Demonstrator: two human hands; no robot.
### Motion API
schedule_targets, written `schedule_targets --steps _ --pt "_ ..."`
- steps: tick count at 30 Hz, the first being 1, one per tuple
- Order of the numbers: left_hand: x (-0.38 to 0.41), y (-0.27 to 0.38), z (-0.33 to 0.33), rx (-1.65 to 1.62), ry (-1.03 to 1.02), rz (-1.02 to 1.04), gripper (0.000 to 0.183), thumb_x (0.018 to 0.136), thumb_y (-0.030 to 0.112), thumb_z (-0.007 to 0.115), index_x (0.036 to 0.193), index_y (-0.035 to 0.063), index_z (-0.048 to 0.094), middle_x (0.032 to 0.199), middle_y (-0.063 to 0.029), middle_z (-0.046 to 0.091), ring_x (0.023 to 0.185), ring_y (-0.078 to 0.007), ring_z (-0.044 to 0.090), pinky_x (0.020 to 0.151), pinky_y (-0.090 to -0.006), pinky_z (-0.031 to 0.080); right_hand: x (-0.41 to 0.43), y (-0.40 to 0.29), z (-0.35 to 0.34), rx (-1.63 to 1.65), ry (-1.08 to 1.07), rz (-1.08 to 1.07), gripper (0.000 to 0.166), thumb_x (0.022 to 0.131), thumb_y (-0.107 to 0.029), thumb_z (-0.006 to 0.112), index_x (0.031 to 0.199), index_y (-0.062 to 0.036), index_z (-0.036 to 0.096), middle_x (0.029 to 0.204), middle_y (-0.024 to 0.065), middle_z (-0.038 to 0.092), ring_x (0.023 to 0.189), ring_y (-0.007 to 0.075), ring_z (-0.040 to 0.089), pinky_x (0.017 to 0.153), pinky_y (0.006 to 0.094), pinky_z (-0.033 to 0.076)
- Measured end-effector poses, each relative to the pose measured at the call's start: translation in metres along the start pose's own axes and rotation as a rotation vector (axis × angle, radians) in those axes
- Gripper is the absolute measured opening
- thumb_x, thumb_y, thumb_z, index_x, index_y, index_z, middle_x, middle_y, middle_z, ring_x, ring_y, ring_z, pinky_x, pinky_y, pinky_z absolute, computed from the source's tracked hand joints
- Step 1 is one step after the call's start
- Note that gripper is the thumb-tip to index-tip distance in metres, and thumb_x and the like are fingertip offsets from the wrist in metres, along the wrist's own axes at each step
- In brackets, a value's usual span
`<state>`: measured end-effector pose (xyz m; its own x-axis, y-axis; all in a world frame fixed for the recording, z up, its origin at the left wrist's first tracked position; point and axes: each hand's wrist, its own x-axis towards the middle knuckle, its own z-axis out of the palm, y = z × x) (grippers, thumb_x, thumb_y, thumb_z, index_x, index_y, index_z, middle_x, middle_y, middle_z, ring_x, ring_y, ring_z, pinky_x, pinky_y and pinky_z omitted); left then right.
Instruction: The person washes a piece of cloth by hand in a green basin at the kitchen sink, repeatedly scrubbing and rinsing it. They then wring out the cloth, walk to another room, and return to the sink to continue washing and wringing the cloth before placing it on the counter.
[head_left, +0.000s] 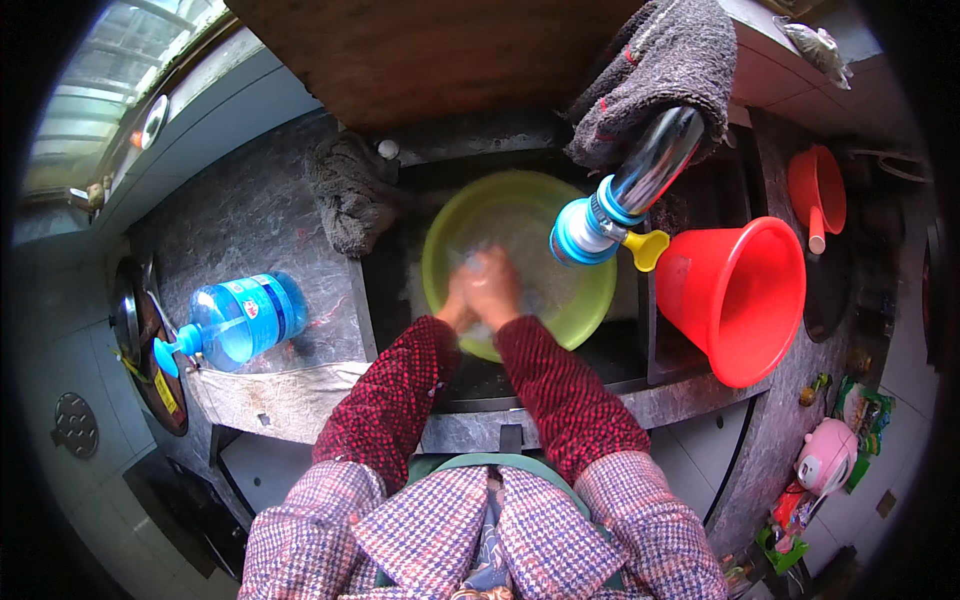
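Observation:
A yellow-green plastic basin with cloudy water stands in the dark sink. Over its left part my left hand and my right hand are pressed together, blurred, with the fingers overlapping. Something pale shows at the fingertips; whether it is foam or an object between the palms I cannot tell. Right of the hands hangs a chrome faucet with a blue and white filter nozzle and a yellow lever.
A red bucket lies tilted at the sink's right, with a red dipper beyond. Grey towels hang over the faucet and lie at the left edge. A blue pump bottle lies on the left counter, near a beige cloth.

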<state>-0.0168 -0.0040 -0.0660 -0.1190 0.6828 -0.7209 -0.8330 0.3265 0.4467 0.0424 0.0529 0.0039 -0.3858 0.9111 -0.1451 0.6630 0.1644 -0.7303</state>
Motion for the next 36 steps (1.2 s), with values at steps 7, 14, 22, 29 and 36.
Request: schedule_targets --steps 7,14,22,29,36 --pt "-0.023 0.039 0.034 -0.116 -0.164 -0.1 0.041 0.089 0.035 0.05 0.117 0.0051 0.047 0.108 -0.0119 0.055 0.09 -0.0253 0.057 0.079 -0.0426 0.047 0.064 0.197 0.018 0.344 -0.022 -0.116 0.02 0.084 -0.013 0.048 0.098 -0.0053 0.06 0.098 0.0148 0.059 0.091 0.0323 0.055 0.08 0.0407 0.044" --pt "0.03 0.008 -0.017 -0.223 -0.037 -0.17 0.051 0.093 0.045 0.036 0.127 0.0072 0.039 0.125 -0.0141 0.046 0.116 -0.0276 0.043 0.097 -0.0457 0.035 0.034 0.096 0.037 0.224 0.044 0.161 0.043 0.074 -0.033 0.061 0.107 -0.0054 0.057 0.113 0.0233 0.051 0.104 0.0405 0.046 0.09 0.0458 0.038" --pt "0.007 0.014 -0.018 -0.375 -0.757 -0.117 0.037 0.09 0.036 0.047 0.111 0.0059 0.05 0.097 -0.0102 0.058 0.084 -0.0227 0.057 0.076 -0.0352 0.047 -0.036 -0.025 -0.014 0.179 -0.11 -0.018 0.023 0.064 -0.023 0.066 0.073 -0.0018 0.061 0.097 0.0178 0.052 0.089 0.0372 0.051 0.078 0.0442 0.042" --pt "-0.018 0.004 0.018 0.031 -0.068 -0.144 0.038 0.088 0.035 0.052 0.112 0.0044 0.051 0.094 -0.0083 0.059 0.078 -0.0197 0.06 0.064 -0.0312 0.05 0.044 0.094 -0.002 -0.063 0.049 -0.115 0.018 0.076 -0.025 0.058 0.078 -0.0074 0.062 0.082 0.0148 0.059 0.078 0.034 0.057 0.066 0.0451 0.045" --pt "-0.057 0.068 0.052 0.475 -0.273 0.008 0.042 0.085 0.025 0.06 0.116 -0.0016 0.051 0.103 -0.0072 0.06 0.09 -0.0131 0.057 0.083 -0.0273 0.045 0.013 0.086 -0.096 -0.151 -0.268 -0.137 0.038 0.066 -0.015 0.062 0.102 -0.0062 0.052 0.113 0.0186 0.052 0.106 0.0388 0.048 0.088 0.0469 0.041"
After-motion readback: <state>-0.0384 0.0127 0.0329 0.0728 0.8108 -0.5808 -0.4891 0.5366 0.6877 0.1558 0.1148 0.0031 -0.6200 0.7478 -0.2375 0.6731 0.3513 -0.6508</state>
